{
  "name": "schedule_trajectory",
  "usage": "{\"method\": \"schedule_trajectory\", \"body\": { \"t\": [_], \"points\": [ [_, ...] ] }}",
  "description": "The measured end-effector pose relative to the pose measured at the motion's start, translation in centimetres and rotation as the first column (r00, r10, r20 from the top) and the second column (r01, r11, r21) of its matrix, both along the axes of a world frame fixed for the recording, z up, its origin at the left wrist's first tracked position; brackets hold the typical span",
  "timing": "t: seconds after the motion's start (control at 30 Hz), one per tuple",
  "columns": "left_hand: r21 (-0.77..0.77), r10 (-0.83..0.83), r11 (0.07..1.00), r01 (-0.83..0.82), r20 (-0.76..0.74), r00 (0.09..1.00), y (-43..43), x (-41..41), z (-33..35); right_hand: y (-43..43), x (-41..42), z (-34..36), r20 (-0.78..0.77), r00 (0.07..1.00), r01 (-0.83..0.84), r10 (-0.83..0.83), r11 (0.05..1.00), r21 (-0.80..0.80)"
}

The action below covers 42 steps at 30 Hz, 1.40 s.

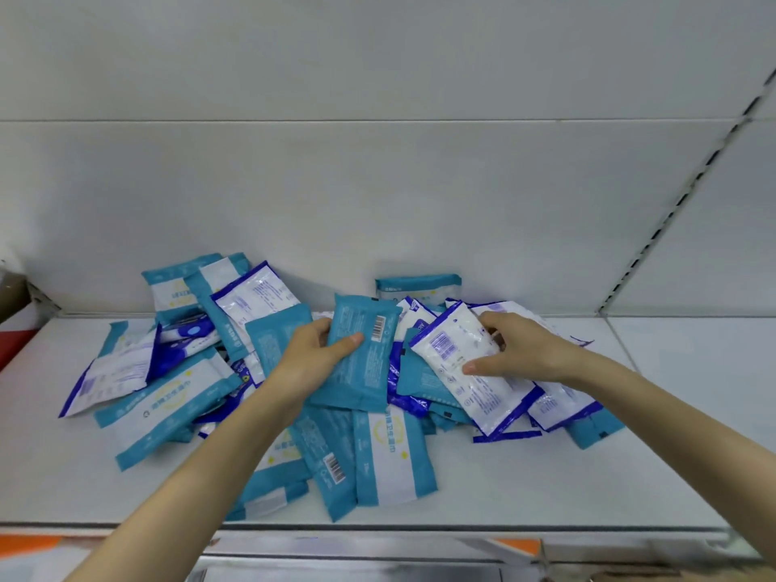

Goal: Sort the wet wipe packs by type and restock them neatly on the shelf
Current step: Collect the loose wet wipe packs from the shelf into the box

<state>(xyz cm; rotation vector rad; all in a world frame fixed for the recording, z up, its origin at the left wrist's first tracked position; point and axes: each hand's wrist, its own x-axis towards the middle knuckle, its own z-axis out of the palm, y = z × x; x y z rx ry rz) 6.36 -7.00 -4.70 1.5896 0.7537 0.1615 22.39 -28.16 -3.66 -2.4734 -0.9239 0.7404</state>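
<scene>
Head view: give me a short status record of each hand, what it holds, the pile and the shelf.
left hand: grips a teal pack, barcode side up
right hand: grips a white pack with blue edges
pile: teal and white packs mixed, overlapping, lying at all angles
shelf: white; the pile lies on it, reaching back to the rear wall
sorting: no separate groups visible yet

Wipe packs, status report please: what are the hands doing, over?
Left hand grips a teal pack. Right hand grips a white-and-blue pack. Mixed pile unsorted on shelf, crowding both.
</scene>
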Motion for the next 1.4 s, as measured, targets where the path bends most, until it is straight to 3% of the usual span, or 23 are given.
{"method": "schedule_trajectory", "body": {
  "t": [0.13, 0.27, 0.37, 0.43, 0.53, 0.63, 0.73, 0.87, 0.93, 1.03, 1.1, 1.2, 1.3, 1.4],
  "points": [
    [0.020, 0.030, 0.999, -0.029, -0.032, 0.999, -0.8, 0.4, -0.3, 0.0, -1.2, -0.3, -0.008, 0.999, 0.034, -0.034, 0.999, -0.013],
    [0.060, 0.025, 0.998, -0.023, -0.029, 0.999, -1.7, 0.8, 0.0, -1.7, -3.2, -0.5, -0.207, 0.959, 0.214, -0.191, 0.972, 0.094],
    [0.110, -0.040, 0.993, 0.045, -0.051, 0.998, -2.4, 1.7, 0.7, -4.3, -5.2, -0.4, -0.409, 0.872, 0.381, -0.269, 0.897, 0.222],
    [0.233, -0.100, 0.965, 0.124, -0.110, 0.989, -2.8, 2.6, 0.8, -5.9, -6.3, -0.6, -0.485, 0.807, 0.499, -0.337, 0.828, 0.255],
    [0.476, -0.172, 0.841, 0.256, -0.213, 0.962, -4.1, 3.6, 0.7, -8.2, -8.6, -0.8, -0.594, 0.675, 0.686, -0.439, 0.670, 0.284],
    [0.482, -0.203, 0.830, 0.280, -0.207, 0.957, -5.0, 3.8, 0.5, -11.1, -12.2, -1.1, -0.734, 0.516, 0.829, -0.443, 0.475, 0.296],
    [0.484, -0.206, 0.829, 0.279, -0.199, 0.958, -5.4, 3.1, 1.5, -14.1, -16.2, -1.8, -0.835, 0.390, 0.901, -0.388, 0.348, 0.259],
    [0.611, -0.264, 0.770, 0.185, 0.042, 0.964, -8.8, -1.2, 3.1, -18.1, -21.3, -2.7, -0.847, 0.312, 0.947, -0.431, 0.211, 0.241],
    [0.536, -0.380, 0.809, 0.242, 0.163, 0.910, -12.7, -3.7, 3.5, -20.6, -23.5, -2.9, -0.832, 0.276, 0.961, -0.482, 0.133, 0.242],
    [0.125, -0.490, 0.872, 0.473, 0.197, 0.849, -20.6, -5.9, 2.6, -24.9, -25.9, -3.9, -0.846, 0.201, 0.973, -0.494, -0.003, 0.233],
    [-0.160, -0.549, 0.807, 0.569, 0.152, 0.822, -26.3, -6.9, 0.9, -28.2, -26.7, -4.8, -0.863, 0.150, 0.974, -0.483, -0.079, 0.214],
    [-0.392, -0.589, 0.729, 0.561, 0.059, 0.806, -33.9, -7.6, -3.2, -33.8, -26.9, -6.8, -0.889, 0.070, 0.972, -0.452, -0.168, 0.162],
    [-0.525, -0.580, 0.707, 0.475, -0.045, 0.814, -40.8, -7.0, -8.0, -40.5, -26.0, -10.2, -0.898, 0.004, 0.981, -0.440, -0.173, 0.089],
    [-0.574, -0.556, 0.728, 0.375, -0.175, 0.812, -47.3, -5.0, -14.1, -47.5, -23.7, -15.4, -0.867, -0.046, 0.996, -0.497, -0.090, -0.001]
  ]
}}
